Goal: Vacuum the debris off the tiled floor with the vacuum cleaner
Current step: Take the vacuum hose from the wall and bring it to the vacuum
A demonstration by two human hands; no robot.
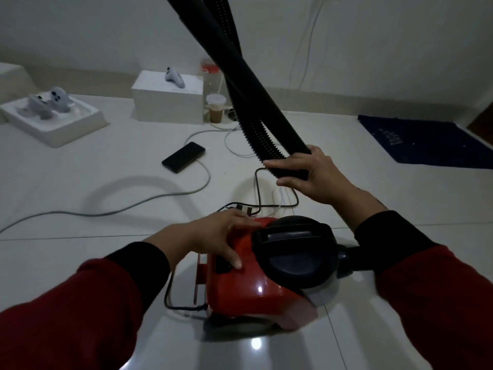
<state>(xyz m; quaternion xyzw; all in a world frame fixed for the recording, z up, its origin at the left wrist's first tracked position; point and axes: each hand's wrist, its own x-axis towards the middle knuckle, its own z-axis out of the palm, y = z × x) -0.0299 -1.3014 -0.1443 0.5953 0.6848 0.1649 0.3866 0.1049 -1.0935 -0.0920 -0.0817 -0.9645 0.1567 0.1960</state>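
Observation:
A red vacuum cleaner (pixel 248 292) with a black domed top and handle sits on the white tiled floor (pixel 80 263) right below me. My left hand (pixel 221 236) lies flat on its red body, fingers spread, thumb near a dark switch. My right hand (pixel 309 174) is closed around the black smooth tube and the ribbed hose (pixel 256 129), which rise crossed toward the top of the view. The tube's far end is out of view. No debris shows clearly on the floor.
A black phone (pixel 184 157) on a grey cable (pixel 106 212) lies ahead. White boxes with controllers (pixel 50 113) (pixel 168 97), a drink cup (pixel 215 108) and a bottle stand by the wall. A dark blue mat (pixel 424 140) lies at right. A thin black cord (pixel 277 201) loops beside the vacuum.

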